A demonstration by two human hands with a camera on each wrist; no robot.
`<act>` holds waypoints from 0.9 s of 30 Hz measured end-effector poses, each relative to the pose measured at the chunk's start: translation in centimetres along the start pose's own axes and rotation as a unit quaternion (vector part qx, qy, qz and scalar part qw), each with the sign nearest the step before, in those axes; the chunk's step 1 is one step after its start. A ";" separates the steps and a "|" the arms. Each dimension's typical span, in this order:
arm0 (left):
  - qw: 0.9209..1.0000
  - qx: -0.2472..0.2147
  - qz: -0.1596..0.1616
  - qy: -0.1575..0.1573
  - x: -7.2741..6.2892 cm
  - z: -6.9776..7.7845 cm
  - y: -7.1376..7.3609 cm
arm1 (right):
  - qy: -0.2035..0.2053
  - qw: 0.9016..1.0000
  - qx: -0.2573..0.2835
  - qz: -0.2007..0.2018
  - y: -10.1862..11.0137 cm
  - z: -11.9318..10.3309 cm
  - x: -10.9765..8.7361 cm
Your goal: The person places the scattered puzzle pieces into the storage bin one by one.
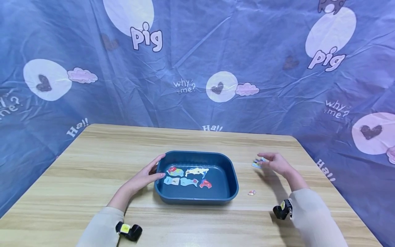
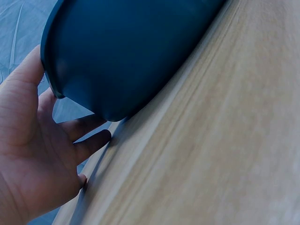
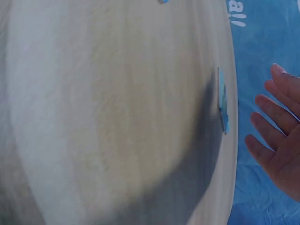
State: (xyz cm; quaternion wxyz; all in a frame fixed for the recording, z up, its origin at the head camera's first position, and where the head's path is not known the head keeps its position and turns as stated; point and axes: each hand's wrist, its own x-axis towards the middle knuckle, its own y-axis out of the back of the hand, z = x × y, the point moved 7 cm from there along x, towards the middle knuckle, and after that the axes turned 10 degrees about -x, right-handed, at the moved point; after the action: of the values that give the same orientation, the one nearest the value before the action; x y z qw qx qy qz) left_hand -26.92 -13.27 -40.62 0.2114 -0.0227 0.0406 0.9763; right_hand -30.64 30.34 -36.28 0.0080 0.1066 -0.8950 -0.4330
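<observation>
A dark blue tray (image 1: 197, 199) with rounded corners stands on the table. My left hand (image 1: 142, 176) grips its left end, thumb at the rim and other fingers against the outer wall; the left wrist view shows this hand (image 2: 40, 140) from the palm side. Several flat, colourful, irregular pieces like puzzle pieces lie inside, among them a red piece (image 1: 205, 184) and a pale blue piece (image 1: 189, 182). On the right, my right hand (image 1: 277, 164) hovers with loose fingers over a blue printed piece (image 1: 256, 164), which appears nearly edge-on (image 3: 222, 101) in the right wrist view.
A small red and white piece (image 1: 252, 192) lies on the wooden table (image 1: 123, 144) right of the tray. A blue printed cloth (image 1: 191, 61) hangs behind the table. Black devices, such as the one on the right wrist (image 1: 282, 209), are strapped over the sleeves.
</observation>
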 end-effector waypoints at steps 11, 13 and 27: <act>1.000 0.005 -0.005 0.008 -1.2 2.6 -1.0 | 0.016 1.000 0.002 0.010 -0.6 0.8 -0.8; 1.000 0.004 -0.005 0.009 -1.3 2.6 -1.0 | 0.008 1.000 0.002 0.014 -0.6 1.1 -0.8; 1.000 0.010 0.001 0.011 -1.3 2.8 -1.0 | -0.013 0.999 -0.044 0.012 -0.9 2.8 0.2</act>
State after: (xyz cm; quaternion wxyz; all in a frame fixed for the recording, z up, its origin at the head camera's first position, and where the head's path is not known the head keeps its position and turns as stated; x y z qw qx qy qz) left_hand -25.42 -12.70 -37.87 0.2104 -0.0315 0.0530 0.9757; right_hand -30.97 31.86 -38.75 0.0066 0.0897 -0.8766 -0.4728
